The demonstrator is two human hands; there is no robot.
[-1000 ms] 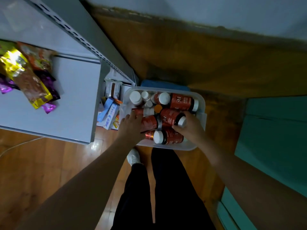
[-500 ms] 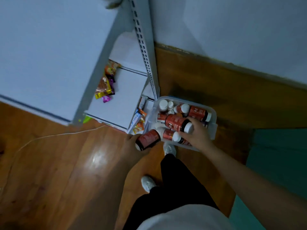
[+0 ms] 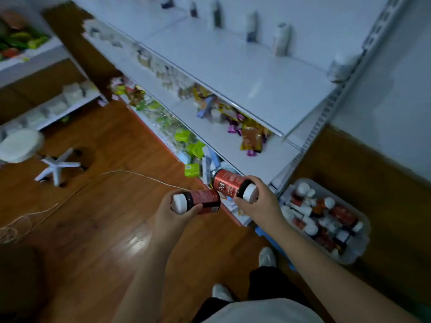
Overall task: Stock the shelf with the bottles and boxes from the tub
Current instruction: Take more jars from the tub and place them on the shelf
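We stand on a glossy brown wood floor (image 3: 98,229) with a thin pale cord (image 3: 70,194) trailing across it, facing a white metal shelf (image 3: 245,73) that runs along a wall which is pale above and brown below. Its upper board holds a few upright bottles (image 3: 281,40) near the back; they are too blurred to tell apart. The board below carries a heap of bright snack packets (image 3: 251,134), and the lowest level shows green packets and small boxes (image 3: 191,150). Off to the left another white rack (image 3: 53,108) holds pale boxes, and a white star-shaped stand (image 3: 58,165) sits on the floor beside a round white thing.

On the floor at the right end of the shelf, against the wall, sits a clear plastic tub (image 3: 362,243). It is filled with a jumble of red-labelled, white-capped bottles and smaller white ones lying at all angles.

Our left hand (image 3: 172,215) has its grip clamped round the cap end of one red bottle (image 3: 203,201), held on its side with the cap pointing left. Our right hand (image 3: 258,203) has its grip clamped round a second red bottle (image 3: 229,186) near its white cap, tilted with the base toward the shelf. Both bottles are in the air in front of the lowest shelf level, their bases close together; we cannot tell whether they touch.
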